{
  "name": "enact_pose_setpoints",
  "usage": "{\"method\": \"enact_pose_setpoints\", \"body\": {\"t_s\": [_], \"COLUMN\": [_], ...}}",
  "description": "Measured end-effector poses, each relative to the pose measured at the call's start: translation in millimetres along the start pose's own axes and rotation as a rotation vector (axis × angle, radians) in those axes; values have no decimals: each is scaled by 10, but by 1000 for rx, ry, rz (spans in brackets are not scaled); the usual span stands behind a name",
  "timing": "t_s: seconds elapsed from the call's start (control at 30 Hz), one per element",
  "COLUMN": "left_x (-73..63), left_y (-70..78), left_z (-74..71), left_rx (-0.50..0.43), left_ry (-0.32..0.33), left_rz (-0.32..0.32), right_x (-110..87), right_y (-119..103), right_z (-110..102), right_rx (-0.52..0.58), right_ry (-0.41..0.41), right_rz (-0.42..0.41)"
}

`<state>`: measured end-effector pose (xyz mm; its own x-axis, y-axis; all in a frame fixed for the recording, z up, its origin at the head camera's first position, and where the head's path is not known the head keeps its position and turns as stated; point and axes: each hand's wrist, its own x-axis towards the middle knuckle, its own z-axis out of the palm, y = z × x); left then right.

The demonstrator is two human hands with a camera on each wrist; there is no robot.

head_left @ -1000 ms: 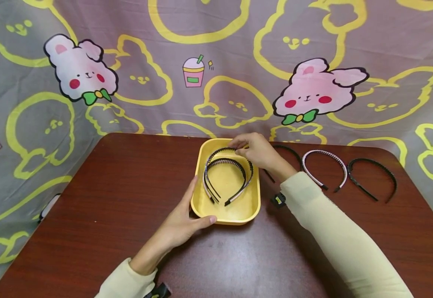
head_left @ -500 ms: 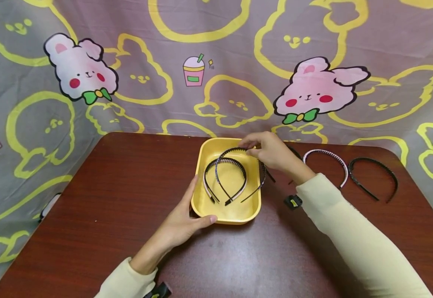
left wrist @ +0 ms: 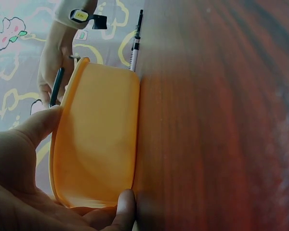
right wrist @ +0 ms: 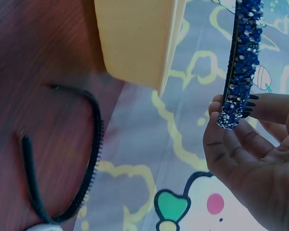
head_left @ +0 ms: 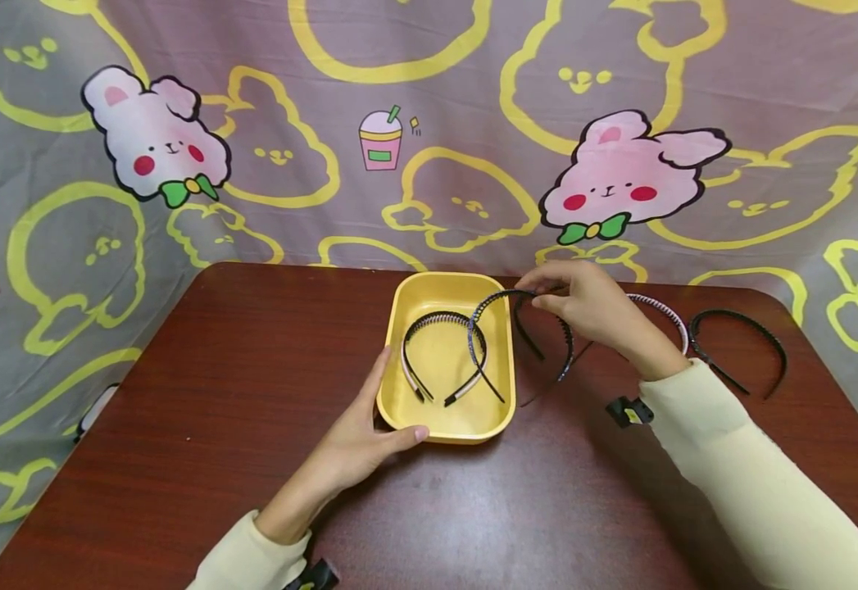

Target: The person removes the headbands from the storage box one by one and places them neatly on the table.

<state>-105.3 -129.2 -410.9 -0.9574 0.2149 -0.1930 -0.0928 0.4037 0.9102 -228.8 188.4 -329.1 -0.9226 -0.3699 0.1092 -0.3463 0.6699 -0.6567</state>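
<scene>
My left hand (head_left: 351,438) grips the yellow box (head_left: 443,288) at its near left corner, thumb over the front rim; the left wrist view shows fingers curled under its outer wall. My right hand (head_left: 596,305) pinches the top of a headband (right wrist: 243,62) crusted with blue and silver stones. In the head view this headband is raised across the box's right rim, one arm overlapping the box and the other outside it. Inside the box lie black and pale toothed headbands (head_left: 408,342), nested with their open ends toward me.
Right of the box, a black headband (head_left: 523,328) lies on the brown table (head_left: 251,393), partly behind the held one. Beyond it are a white headband (head_left: 668,311), partly covered by my right hand, and another black headband (head_left: 756,329). A patterned curtain (head_left: 465,106) hangs behind the table.
My right hand has lifted the blue-stoned headband from over the nested ones and moved it right, across the box's right rim. My left hand stays on the box.
</scene>
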Motion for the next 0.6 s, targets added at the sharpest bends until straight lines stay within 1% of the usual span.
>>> {"method": "enact_pose_setpoints", "body": {"t_s": [0.17, 0.37, 0.6], "left_x": [-7, -12, -17], "left_y": [14, 22, 28], "left_z": [-7, -5, -5], "left_rx": [10, 8, 0], "left_ry": [-2, 0, 2], "left_rz": [18, 5, 4], "right_x": [-137, -281, -408], "right_y": [60, 146, 258], "right_z": [-77, -150, -172], "right_rx": [-27, -63, -102], "right_ry": [6, 3, 2], "right_rz": [27, 65, 58]}}
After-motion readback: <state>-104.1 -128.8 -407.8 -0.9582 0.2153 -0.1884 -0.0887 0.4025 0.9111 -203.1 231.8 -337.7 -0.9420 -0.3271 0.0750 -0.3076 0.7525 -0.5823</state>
